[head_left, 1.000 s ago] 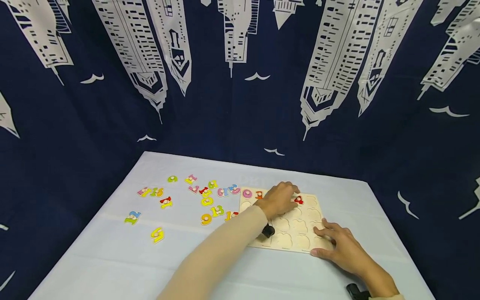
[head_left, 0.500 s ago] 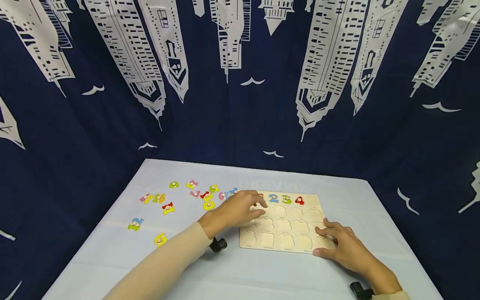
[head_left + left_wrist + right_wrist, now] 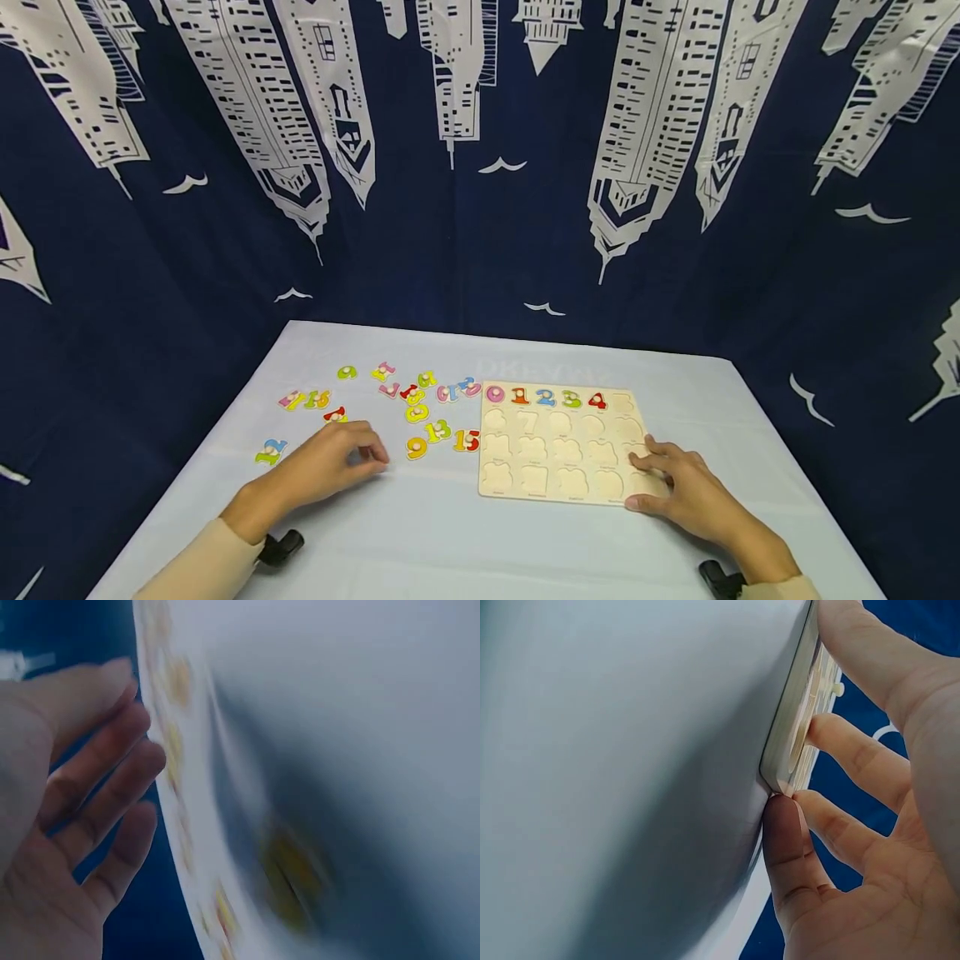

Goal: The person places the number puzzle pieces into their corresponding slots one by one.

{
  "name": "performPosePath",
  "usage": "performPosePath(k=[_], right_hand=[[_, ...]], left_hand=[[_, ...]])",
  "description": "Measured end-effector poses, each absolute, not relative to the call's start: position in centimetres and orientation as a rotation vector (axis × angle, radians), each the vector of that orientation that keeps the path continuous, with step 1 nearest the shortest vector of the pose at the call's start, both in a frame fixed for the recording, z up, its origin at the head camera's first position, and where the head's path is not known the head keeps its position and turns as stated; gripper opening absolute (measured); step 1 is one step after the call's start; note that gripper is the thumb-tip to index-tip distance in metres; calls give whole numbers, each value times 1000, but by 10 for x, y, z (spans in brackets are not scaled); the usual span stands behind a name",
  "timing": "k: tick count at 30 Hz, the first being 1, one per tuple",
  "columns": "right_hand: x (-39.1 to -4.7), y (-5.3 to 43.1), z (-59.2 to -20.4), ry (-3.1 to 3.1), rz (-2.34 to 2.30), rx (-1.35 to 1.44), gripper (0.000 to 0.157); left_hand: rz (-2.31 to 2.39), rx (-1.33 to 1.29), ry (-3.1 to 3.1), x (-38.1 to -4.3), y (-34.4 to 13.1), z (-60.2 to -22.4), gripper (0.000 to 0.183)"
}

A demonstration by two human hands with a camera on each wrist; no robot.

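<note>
A wooden number board (image 3: 562,467) lies on the white table, with pieces 0 to 4 (image 3: 545,397) seated in its far row and the other recesses bare. My right hand (image 3: 660,479) rests flat on the board's near right corner; in the right wrist view the thumb (image 3: 784,825) presses the board's (image 3: 789,735) corner edge while the fingers lie on top. My left hand (image 3: 360,454) hovers low over the table left of the board, fingers relaxed and holding nothing, close to the yellow 9 (image 3: 414,447). The left wrist view is blurred, showing straight fingers (image 3: 105,787) and a yellow piece (image 3: 289,877).
Loose coloured number pieces lie scattered left of the board: 13 (image 3: 437,431), 15 (image 3: 466,440), 12 (image 3: 270,451), a red piece (image 3: 334,414) and several more farther back (image 3: 408,387). A dark blue curtain with white towers (image 3: 480,167) surrounds the table.
My left hand drew back from the board's far row and swept left and nearer, over the loose pieces. Pieces 0 to 4 now show uncovered. The right hand stayed put.
</note>
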State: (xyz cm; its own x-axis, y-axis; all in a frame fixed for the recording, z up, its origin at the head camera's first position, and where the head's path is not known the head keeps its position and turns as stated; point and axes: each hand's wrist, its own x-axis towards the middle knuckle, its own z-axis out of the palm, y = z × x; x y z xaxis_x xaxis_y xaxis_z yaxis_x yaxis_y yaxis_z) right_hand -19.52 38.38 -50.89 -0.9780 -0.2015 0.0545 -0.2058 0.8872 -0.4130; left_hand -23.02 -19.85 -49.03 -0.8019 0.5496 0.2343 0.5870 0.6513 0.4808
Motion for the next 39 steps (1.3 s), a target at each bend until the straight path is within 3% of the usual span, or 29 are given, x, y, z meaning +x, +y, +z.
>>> performPosePath(k=[5,10,15,27,39], right_hand=[[-197,385,-504,-3060,654,339,80],[-198,386,-500,-3072,647,333,80],[-199,385,-498,-3087,666,330,81],[-196,373,-500,-3081,677,318,79],[-194,370,-501,-3100,689,275,82]], left_hand=[[-882,-934,-2814,-213,-259,-496,20],[-925,-1063,-2737,-203,-287,-500,24],[-894,-1121,-2739,-206,-290,-496,25],[-878,-942,-2850,-208,-278,-498,14],[-805,-917,-2871,-204,-275,-500,18]])
